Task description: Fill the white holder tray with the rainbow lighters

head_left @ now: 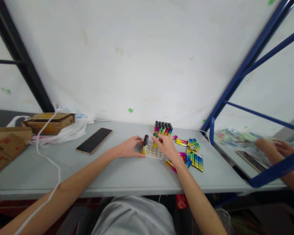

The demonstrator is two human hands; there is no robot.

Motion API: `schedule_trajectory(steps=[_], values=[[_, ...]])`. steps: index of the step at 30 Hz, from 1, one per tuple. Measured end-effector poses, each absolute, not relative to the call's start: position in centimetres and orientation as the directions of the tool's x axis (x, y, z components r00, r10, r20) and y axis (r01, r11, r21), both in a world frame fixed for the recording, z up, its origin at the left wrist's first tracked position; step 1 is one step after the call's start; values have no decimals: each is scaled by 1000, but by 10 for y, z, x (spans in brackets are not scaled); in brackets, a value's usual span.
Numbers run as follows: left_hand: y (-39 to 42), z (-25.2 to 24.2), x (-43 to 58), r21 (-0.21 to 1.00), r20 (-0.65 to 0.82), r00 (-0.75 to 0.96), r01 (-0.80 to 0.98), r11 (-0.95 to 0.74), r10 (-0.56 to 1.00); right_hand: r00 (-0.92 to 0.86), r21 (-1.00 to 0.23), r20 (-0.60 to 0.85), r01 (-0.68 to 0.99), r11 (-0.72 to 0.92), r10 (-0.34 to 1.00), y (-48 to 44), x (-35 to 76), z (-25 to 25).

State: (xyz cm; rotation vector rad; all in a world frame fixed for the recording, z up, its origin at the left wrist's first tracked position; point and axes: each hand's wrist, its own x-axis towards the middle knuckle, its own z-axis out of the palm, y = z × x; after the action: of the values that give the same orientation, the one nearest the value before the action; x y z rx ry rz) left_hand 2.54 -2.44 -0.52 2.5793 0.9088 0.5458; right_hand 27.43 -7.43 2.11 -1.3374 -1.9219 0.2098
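Observation:
A white slotted tray (154, 152) lies on the grey table (117, 169) with several rainbow-coloured lighters (163, 128) standing in its far rows. My left hand (130, 147) rests at the tray's left edge, fingers curled around a couple of upright lighters (145, 144) there. My right hand (167, 146) reaches over the tray and pinches one lighter (155, 141) upright above the slots. A loose heap of the same lighters (192, 156) lies flat on the table just right of my right hand.
A dark phone (94, 140) lies face up to the left. Cardboard boxes (49, 122), a white plastic bag (68, 130) and a white cable (48, 160) fill the far left. A blue metal frame (237, 78) stands to the right; beyond it another person's hands (276, 148) work.

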Motion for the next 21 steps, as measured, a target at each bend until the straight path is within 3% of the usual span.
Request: schedule_trajectory(steps=[5,10,17,21], values=[[-25,-5,25,453,257,718,502,-737,647,-214,-565,435,691,451,874,-70,278,17],[-26,-6,25,449,271,722,490,-747,637,-385,-460,291,746,481,876,-67,276,8],[-25,-3,27,456,240,721,507,-732,650,-378,-351,359,793,498,854,-63,275,-1],[-26,-2,26,449,254,722,502,-739,644,-368,-361,342,798,482,865,-64,279,-2]])
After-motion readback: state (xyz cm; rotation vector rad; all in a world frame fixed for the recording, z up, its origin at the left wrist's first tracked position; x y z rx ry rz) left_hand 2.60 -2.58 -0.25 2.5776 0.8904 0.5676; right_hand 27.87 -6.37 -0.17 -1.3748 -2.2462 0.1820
